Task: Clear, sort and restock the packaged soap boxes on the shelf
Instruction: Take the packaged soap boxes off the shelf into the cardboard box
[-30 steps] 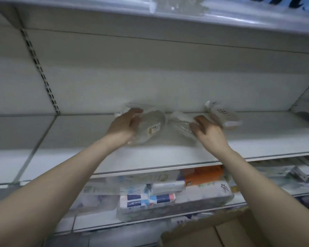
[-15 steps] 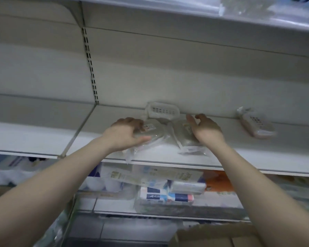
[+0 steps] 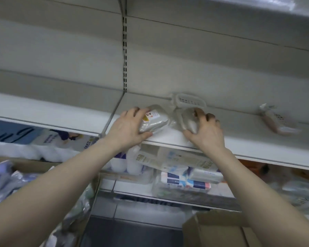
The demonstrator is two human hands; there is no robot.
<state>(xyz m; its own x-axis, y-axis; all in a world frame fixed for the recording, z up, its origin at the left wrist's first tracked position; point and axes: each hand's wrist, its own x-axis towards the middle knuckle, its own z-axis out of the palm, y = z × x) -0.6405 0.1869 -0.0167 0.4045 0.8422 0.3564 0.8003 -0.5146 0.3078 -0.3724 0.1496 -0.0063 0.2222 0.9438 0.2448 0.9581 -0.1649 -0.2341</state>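
Stickered soap box [image 3: 154,121], left hand [image 3: 126,129]; plain clear-wrapped soap box [image 3: 188,119], right hand [image 3: 205,133]

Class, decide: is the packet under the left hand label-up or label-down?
Label-up: the packet shows its sticker on top, beside the left hand.

Only legible txt: digits approx. "2500", printed sideways on the tissue-roll pack [image 3: 64,148] under the shelf [image 3: 61,111] front edge, left bay. The big cursive script on its blue panel is unreadable. Sticker [image 3: 151,115] w/ red & yellow patches on the soap pack [image 3: 156,123], print too small. Flat pkg [image 3: 169,157] below: txt blurred.
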